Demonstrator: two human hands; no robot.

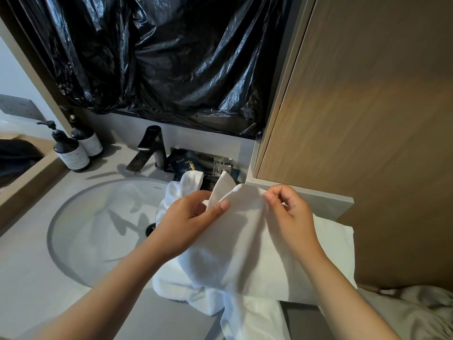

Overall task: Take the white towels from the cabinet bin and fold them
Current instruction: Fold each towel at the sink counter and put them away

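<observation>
The left hand (188, 222) pinches the top edge of a white towel (245, 241) between thumb and fingers. The right hand (291, 214) pinches the same edge close by, so the cloth hangs between them over the right end of the countertop (36, 278), just past the sink (98, 217) rim. More towels (338, 253) lie heaped under it at the front right corner, beside the wooden cabinet (367, 119).

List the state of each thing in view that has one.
White terry towel: lifted, unfolded, pinched by both hands.
Left hand: pinching towel's edge.
Right hand: pinching towel's edge.
Matte black faucet: off.
Two dark pump bottles: upright.
Crinkled black plastic sheet: hanging above faucet.
</observation>
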